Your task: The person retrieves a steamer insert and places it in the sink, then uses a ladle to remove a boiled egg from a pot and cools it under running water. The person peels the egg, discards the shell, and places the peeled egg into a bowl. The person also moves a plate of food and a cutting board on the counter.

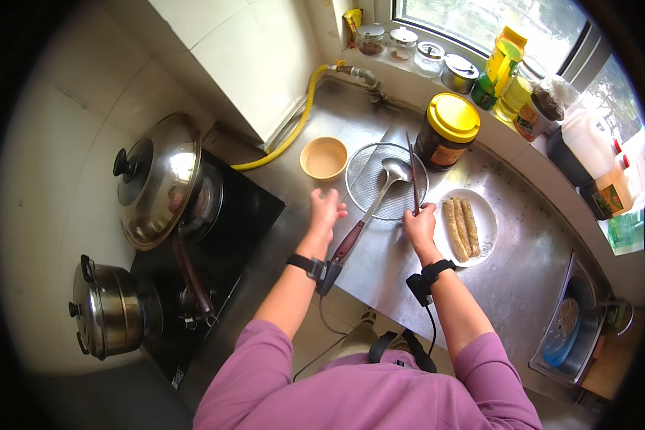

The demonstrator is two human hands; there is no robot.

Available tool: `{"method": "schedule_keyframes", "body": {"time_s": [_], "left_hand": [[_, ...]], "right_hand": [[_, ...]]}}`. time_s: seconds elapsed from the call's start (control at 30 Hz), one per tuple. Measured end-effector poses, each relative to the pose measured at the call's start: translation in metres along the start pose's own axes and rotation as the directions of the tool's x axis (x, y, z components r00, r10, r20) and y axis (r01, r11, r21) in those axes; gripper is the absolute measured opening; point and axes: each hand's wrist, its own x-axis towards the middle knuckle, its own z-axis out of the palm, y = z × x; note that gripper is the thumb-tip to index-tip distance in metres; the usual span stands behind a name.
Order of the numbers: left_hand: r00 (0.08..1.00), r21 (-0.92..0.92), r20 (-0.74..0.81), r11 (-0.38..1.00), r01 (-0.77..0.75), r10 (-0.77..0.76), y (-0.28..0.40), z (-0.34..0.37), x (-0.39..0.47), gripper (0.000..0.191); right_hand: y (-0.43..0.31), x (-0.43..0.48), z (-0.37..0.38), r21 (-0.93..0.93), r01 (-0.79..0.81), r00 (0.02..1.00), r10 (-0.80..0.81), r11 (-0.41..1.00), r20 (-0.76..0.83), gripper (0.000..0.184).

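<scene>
My left hand (325, 214) is raised over the steel counter with its fingers apart and nothing in it. Just beyond it stands a small tan bowl (324, 159) with a pale inside. My right hand (421, 223) grips the lower end of dark wooden chopsticks (413, 166), which point away from me across the right side of a round wire-mesh strainer (373, 201). A steel ladle (396, 171) lies over the strainer, its brown handle reaching towards me between my hands. Right of that hand, a white plate (486, 231) holds three long brownish rolls (461, 228).
A wok with a domed lid (161, 183) and a lidded steel pot (113, 312) occupy the black stove (247, 207) at left. A yellow-lidded jar (449, 131) stands behind the strainer. Jars and bottles line the windowsill; a sink (586, 290) is at right. A yellow hose (309, 107) runs behind.
</scene>
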Motion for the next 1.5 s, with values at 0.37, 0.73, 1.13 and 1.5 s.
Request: {"method": "schedule_keyframes", "body": {"time_s": [0.37, 0.73, 1.13, 1.5], "left_hand": [[0.966, -0.519, 0.206, 0.820, 0.242, -0.155, 0.022, 0.003, 0.099, 0.024], [0.954, -0.574, 0.197, 0.762, 0.299, -0.226, 0.036, -0.003, 0.138, 0.031], [0.957, -0.480, 0.270, 0.846, 0.232, -0.110, 0.069, 0.008, 0.019, 0.031], [0.764, -0.017, 0.641, 0.997, -0.078, 0.071, 0.032, 0.111, -0.128, 0.037]], "right_hand": [[-0.022, 0.018, 0.009, 0.020, 0.051, 0.999, -0.051, 0.999, -0.005, 0.052], [-0.049, 0.045, 0.036, 0.154, 0.008, 0.997, -0.018, 0.988, 0.069, 0.060], [-0.031, 0.015, -0.025, 0.447, 0.116, 0.939, -0.244, 0.887, 0.241, 0.025], [0.058, -0.057, -0.246, 0.394, -0.156, 0.986, 0.165, 0.906, 0.013, 0.037]]}}
